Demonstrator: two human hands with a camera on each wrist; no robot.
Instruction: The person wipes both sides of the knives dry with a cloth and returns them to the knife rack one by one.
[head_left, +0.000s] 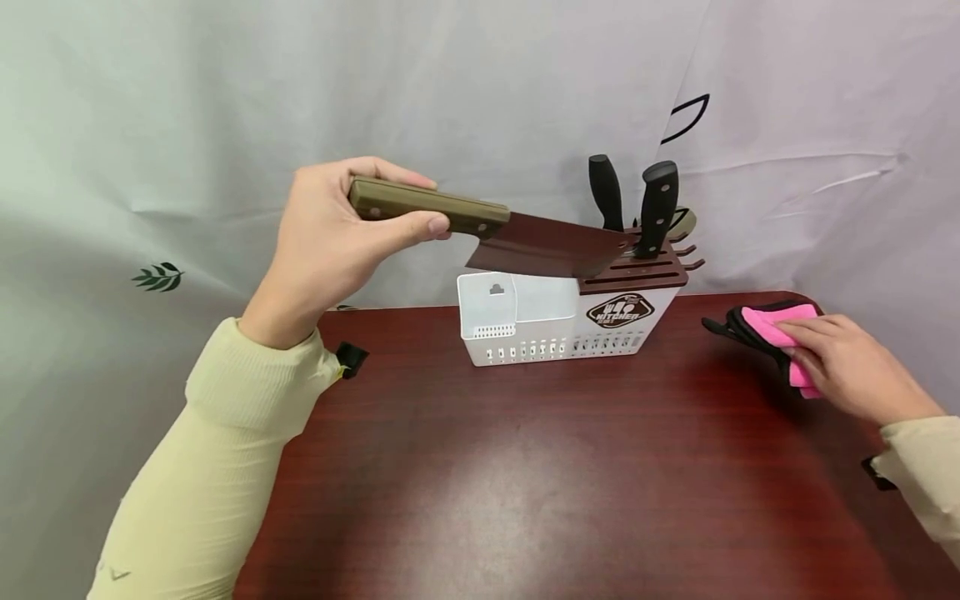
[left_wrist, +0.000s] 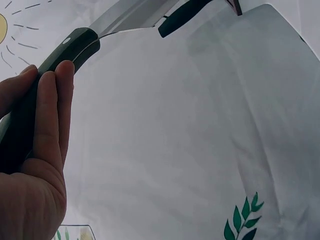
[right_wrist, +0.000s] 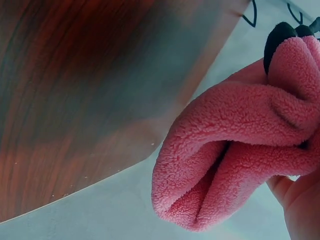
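Note:
In the head view my left hand grips the olive-brown handle of a cleaver between thumb and fingers. The blade points right, and its far end overlaps the brown slotted top of a white knife holder; whether they touch I cannot tell. Two black-handled knives stand in the holder's slots. At the table's right side my right hand holds a folded pink cloth with black parts around it. The right wrist view shows this fluffy cloth bunched up, partly hiding the hand.
A brown wooden table extends in front of the holder. The holder's left part is an open white compartment, and hooks stick out at its right side. A pale printed curtain hangs behind.

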